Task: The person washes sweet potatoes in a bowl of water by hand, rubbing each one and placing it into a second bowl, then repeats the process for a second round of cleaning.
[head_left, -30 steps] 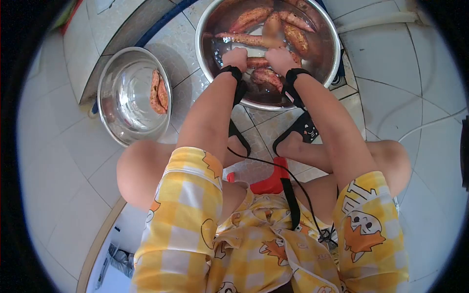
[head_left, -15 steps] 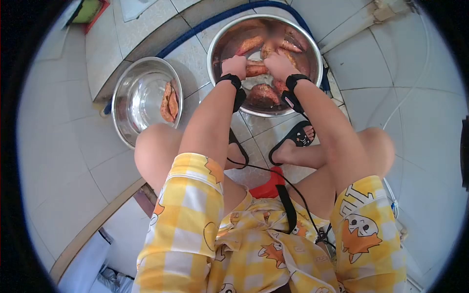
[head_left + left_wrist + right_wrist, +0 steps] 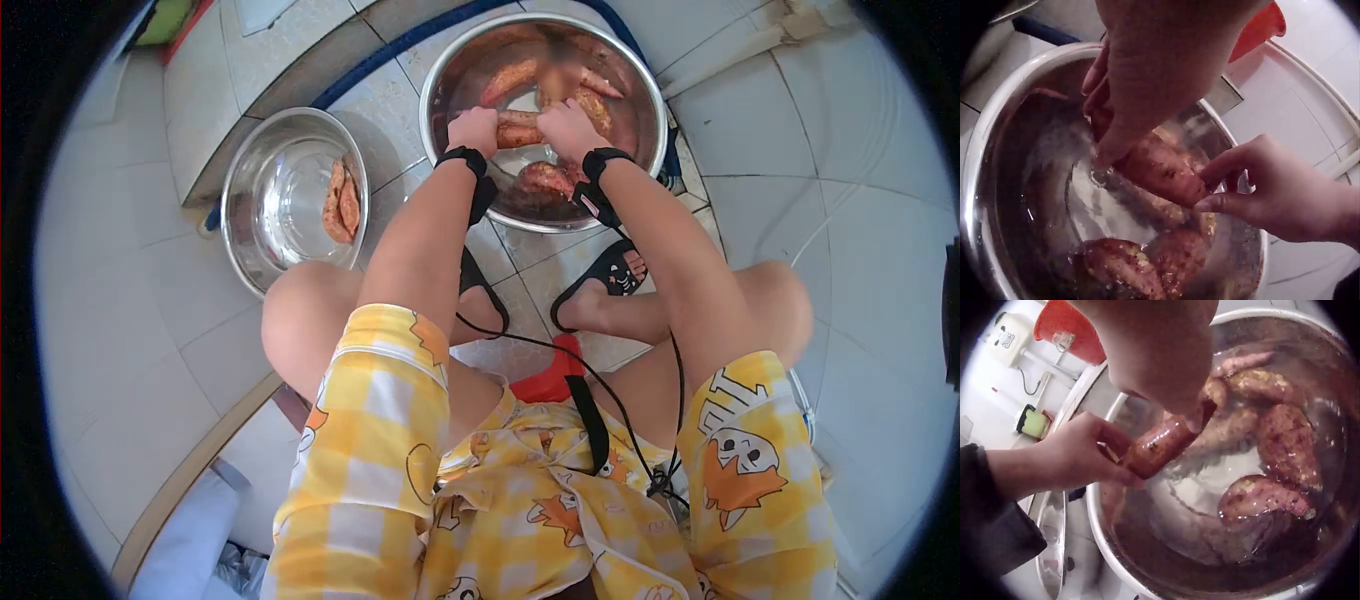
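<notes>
Both hands hold one reddish sweet potato by its two ends, over a large steel basin of water. My left hand pinches its left end between thumb and fingers, as the right wrist view shows. Around the other end curl the fingers of my right hand, whose palm side is partly hidden. The skin of this sweet potato looks wet and mostly smooth. Several more sweet potatoes lie in the water, among them a rough-skinned one near the basin's side and another one farther back.
A smaller steel basin stands on the tiled floor to the left, with two sweet potatoes in it. Behind the large basin runs a blue hose-like band along a tiled step. A black cable hangs between the knees.
The head view has shifted, moving both basins in the picture. Both hands still grip the same sweet potato at its ends, with only slight movement.
</notes>
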A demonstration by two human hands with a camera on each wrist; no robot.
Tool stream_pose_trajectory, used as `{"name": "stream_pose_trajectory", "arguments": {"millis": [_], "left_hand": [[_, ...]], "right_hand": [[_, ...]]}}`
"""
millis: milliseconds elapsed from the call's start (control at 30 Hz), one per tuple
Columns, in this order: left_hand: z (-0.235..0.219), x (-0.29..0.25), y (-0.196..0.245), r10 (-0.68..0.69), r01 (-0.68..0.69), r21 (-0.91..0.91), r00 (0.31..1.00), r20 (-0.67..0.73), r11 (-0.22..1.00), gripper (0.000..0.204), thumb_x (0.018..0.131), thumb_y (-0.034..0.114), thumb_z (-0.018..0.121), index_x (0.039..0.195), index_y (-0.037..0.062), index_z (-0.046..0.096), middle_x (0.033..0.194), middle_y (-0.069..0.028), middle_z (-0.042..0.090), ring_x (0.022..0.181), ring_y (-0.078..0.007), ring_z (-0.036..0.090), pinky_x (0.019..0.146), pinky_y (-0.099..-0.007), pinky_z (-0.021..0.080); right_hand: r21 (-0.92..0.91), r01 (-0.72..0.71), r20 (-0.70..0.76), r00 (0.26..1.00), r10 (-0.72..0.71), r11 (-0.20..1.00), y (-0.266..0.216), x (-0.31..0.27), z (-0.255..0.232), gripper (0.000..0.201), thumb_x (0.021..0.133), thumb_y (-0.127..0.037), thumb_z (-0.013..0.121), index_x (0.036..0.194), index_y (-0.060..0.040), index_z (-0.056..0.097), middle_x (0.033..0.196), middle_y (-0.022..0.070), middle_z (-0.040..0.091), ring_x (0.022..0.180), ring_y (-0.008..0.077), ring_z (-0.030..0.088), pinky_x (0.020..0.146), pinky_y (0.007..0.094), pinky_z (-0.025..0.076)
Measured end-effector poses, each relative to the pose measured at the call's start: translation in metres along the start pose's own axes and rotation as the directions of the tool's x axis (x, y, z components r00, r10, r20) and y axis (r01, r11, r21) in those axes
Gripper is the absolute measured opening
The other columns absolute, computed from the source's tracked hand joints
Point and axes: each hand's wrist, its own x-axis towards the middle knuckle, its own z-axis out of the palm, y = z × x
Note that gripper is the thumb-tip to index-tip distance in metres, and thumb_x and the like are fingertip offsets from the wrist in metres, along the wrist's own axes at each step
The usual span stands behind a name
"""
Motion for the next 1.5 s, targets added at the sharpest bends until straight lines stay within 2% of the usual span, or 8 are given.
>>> {"name": "stream_pose_trajectory", "arguments": {"millis": [600,700,833,1067,1200,1300,1400,1500], "left_hand": [[0.061,0.012,-0.016,0.11,-0.102,-0.16,0.993,0.04,0.982,0.031,0.066,0.019,0.064,0.093,0.0052,0.057,0.094,-0.0173,0.057,0.09,-0.0343,0.056,0.077,-0.0405,0.046],[0.048,0.014,-0.027,0.142,-0.128,-0.26,0.989,0.036,0.957,0.044,0.06,0.022,0.069,0.097,0.0057,0.053,0.099,-0.017,0.055,0.091,-0.0359,0.055,0.08,-0.0412,0.045],[0.023,-0.006,-0.015,0.172,-0.169,0.035,0.972,-0.163,0.985,0.052,0.059,0.024,0.071,0.104,0.0104,0.049,0.093,-0.0155,0.058,0.087,-0.035,0.056,0.078,-0.0422,0.046],[0.011,0.013,0.008,0.117,-0.122,0.008,0.972,0.202,0.993,0.044,0.056,0.027,0.07,0.096,0.0127,0.06,0.097,-0.0128,0.061,0.089,-0.0268,0.06,0.078,-0.041,0.048],[0.024,0.016,0.009,0.11,-0.108,-0.02,0.984,0.14,0.994,0.043,0.054,0.027,0.07,0.091,0.0073,0.062,0.093,-0.013,0.062,0.09,-0.0265,0.06,0.079,-0.0407,0.047],[0.032,0.023,0.01,-0.031,0.041,-0.018,0.917,0.397,0.999,0.041,0.06,0.025,0.068,0.095,0.0052,0.06,0.096,-0.0135,0.062,0.091,-0.026,0.059,0.08,-0.0401,0.046],[0.058,0.032,0.008,-0.057,0.087,-0.073,0.94,0.337,0.994,0.036,0.068,0.021,0.062,0.101,0.0077,0.056,0.102,-0.013,0.06,0.097,-0.0265,0.056,0.083,-0.0415,0.043],[0.079,0.033,0.012,0.117,-0.107,0.197,0.992,-0.038,0.975,0.031,0.071,0.018,0.057,0.1,0.007,0.052,0.1,-0.0131,0.059,0.097,-0.0297,0.054,0.082,-0.0483,0.039]], "right_hand": [[0.198,0.008,0.0,1.0,-0.008,0.98,0.006,-0.006,0.066,0.017,0.074,-0.008,0.05,0.086,-0.007,0.062,0.086,0.0114,0.062,0.091,0.0249,0.055,0.084,0.0365,0.037],[0.353,-0.101,0.077,0.994,0.079,0.93,0.013,0.003,0.049,0.021,0.071,-0.014,0.059,0.087,-0.0017,0.06,0.087,0.0151,0.061,0.087,0.0293,0.058,0.078,0.0379,0.043],[0.704,-0.16,0.171,0.984,0.054,0.692,0.014,0.012,0.053,0.046,0.06,-0.028,0.07,0.092,0.0018,0.057,0.09,0.0192,0.061,0.087,0.0331,0.058,0.077,0.0379,0.045],[0.578,-0.293,0.343,0.934,0.099,0.761,-0.01,0.008,0.055,0.055,0.062,-0.033,0.069,0.099,0.0048,0.052,0.091,0.0244,0.058,0.087,0.0348,0.057,0.075,0.0385,0.044],[0.556,-0.36,0.241,0.932,0.269,0.749,-0.02,0.008,0.061,0.046,0.065,-0.021,0.064,0.105,-0.0039,0.05,0.089,0.0219,0.059,0.088,0.0333,0.058,0.074,0.0415,0.046],[0.448,-0.27,0.198,0.96,0.199,0.852,-0.022,0.013,0.073,0.044,0.067,-0.015,0.062,0.108,-0.0045,0.048,0.089,0.0206,0.059,0.09,0.0338,0.056,0.075,0.0409,0.046],[0.381,-0.338,0.209,0.938,0.276,0.861,-0.027,0.02,0.082,0.036,0.068,-0.011,0.059,0.103,-0.0031,0.051,0.091,0.0196,0.059,0.093,0.0342,0.055,0.078,0.0401,0.046],[0.489,-0.445,0.327,0.891,0.316,0.75,-0.027,0.027,0.088,0.029,0.067,-0.012,0.059,0.093,-0.0012,0.057,0.09,0.0204,0.059,0.089,0.0333,0.057,0.076,0.04,0.047]]}}
